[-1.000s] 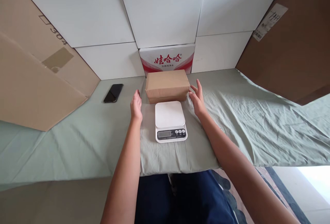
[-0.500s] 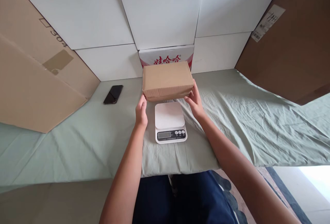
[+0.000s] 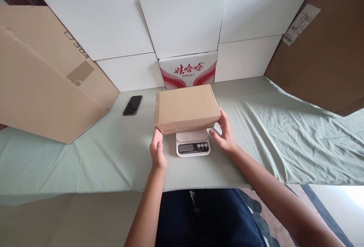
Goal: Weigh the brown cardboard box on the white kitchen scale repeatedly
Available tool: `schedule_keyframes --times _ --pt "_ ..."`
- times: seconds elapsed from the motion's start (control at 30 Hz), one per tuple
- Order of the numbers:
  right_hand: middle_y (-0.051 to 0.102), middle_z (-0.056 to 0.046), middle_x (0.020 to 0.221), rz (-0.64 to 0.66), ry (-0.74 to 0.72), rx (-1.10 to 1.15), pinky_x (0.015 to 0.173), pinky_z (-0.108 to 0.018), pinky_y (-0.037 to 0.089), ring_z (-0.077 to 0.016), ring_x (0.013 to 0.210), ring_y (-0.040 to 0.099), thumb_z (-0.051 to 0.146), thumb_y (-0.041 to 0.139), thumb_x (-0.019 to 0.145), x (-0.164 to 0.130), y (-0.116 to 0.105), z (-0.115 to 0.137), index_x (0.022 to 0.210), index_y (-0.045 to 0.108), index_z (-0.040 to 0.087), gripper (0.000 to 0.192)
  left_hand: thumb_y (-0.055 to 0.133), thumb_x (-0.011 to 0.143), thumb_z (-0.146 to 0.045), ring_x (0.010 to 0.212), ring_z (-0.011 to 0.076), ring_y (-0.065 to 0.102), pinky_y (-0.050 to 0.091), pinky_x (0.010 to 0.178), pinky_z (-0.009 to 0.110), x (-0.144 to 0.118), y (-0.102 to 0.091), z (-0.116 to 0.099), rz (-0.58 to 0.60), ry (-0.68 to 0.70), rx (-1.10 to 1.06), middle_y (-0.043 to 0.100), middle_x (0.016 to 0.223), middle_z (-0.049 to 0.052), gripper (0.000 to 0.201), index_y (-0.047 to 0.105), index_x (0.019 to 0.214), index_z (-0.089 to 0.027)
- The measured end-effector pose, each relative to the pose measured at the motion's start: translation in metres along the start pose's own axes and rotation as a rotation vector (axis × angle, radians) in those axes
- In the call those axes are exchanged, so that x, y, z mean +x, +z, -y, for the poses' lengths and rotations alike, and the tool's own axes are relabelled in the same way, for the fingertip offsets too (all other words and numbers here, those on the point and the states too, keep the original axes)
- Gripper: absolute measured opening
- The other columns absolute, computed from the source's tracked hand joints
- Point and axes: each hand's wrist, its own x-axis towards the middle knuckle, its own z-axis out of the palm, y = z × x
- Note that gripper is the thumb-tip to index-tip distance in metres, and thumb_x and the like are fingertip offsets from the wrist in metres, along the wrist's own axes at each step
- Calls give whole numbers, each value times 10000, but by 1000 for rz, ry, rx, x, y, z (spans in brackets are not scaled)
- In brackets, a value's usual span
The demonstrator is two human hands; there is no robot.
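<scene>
Both hands: your left hand (image 3: 157, 151) and right hand (image 3: 224, 132) gripped the brown cardboard box (image 3: 187, 108) at its near corners, fingers closed against its left and right ends.
Change: a second earlier the box lay behind the kitchen scale (image 3: 193, 143) with your open hands beside it; half a second earlier you had it lifted clear; at this moment you held it over the scale's platform, covering most of the white plate.
Contact: you could not tell from this view whether the box rested on the scale or hung just above it.
Scale display: it showed in front of the box, between your hands, too small to read.
Meaning: you seemed to be bringing the box onto the scale, with your grip not yet released.
Surroundings: a black phone (image 3: 132, 105) lay left of the scale on the green cloth (image 3: 270, 133); a red-and-white printed carton (image 3: 188, 69) stood behind the scale.
</scene>
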Motion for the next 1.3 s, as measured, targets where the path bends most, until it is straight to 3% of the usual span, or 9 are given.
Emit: schedule_keyframes --times 0.27,0.43,0.57,0.83,1.07,1.3 --pt "473 -108 1520 -58 13 -35 1029 -588 581 -367 1342 546 542 634 965 3 1 1 1640 270 462 771 535 945 -729 1557 369 438 366 1294 487 4 2 1 12 -63 39 543 1619 182 828 550 1572 -188" --pt "346 -101 1528 -264 54 -40 1075 -639 536 -405 1411 515 625 603 940 7 -1 4 1572 363 455 697 506 984 -683 1604 323 357 335 1311 459 9 4 -4 -30 22 13 411 1715 140 786 446 1638 -251" --pt "312 -90 1587 -335 103 4 1118 -651 502 -415 1457 491 639 584 944 11 -5 3 1561 346 465 683 485 1006 -647 1608 301 357 327 1315 444 13 4 -8 -78 49 -28 410 1718 122 719 494 1609 -256" --pt "444 -103 1536 -262 143 48 1146 -647 484 -398 1428 520 665 580 931 12 -3 -2 1546 360 427 695 457 987 -720 1595 316 383 354 1303 441 15 4 -5 -60 19 17 462 1687 133 774 520 1593 -243" --pt "545 -92 1463 -189 148 30 1110 -583 516 -352 1361 585 580 572 976 15 -3 4 1453 486 389 521 474 975 -730 1565 338 436 373 1290 469 15 3 -3 -33 -19 3 495 1663 146 779 552 1571 -235" --pt "581 -97 1451 -149 151 78 1092 -582 522 -358 1339 595 624 590 966 16 -2 9 1455 504 376 555 520 912 -811 1535 361 479 402 1267 482 13 2 -1 -11 -74 12 549 1615 174 872 586 1544 -213"
